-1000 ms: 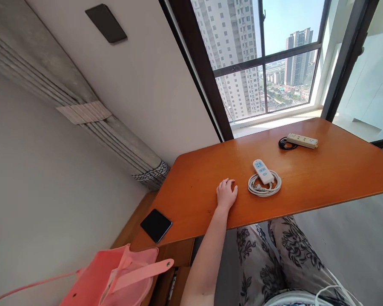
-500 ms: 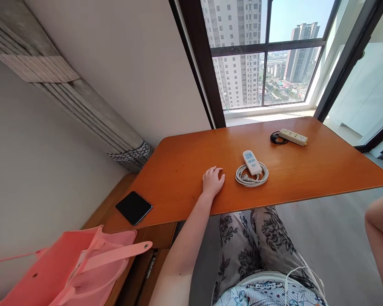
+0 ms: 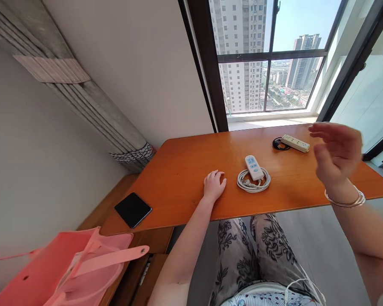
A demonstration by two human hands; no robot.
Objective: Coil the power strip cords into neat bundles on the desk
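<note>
My left hand (image 3: 214, 186) rests on the wooden table, fingers loosely curved and holding nothing. Just to its right lies a white power strip (image 3: 254, 168), its pale cord coiled (image 3: 261, 185) around and under it. My right hand (image 3: 338, 155), with bracelets at the wrist, is raised above the table's right side. Its thumb stands apart from the fingers and nothing is in it. Nearest to it in the view is a cream power strip (image 3: 295, 143) with a black cord (image 3: 279, 145) bundled at its left end.
The table (image 3: 185, 165) stands before a window (image 3: 271, 80). A black tablet or phone (image 3: 133, 210) lies at its left front corner. A pink bag (image 3: 67, 263) sits at the lower left, and a tied curtain (image 3: 115, 123) hangs against the wall.
My right arm has come up from the right edge, and its hand is now raised over the table's right side. The left hand stays on the table; the view has shifted slightly.
</note>
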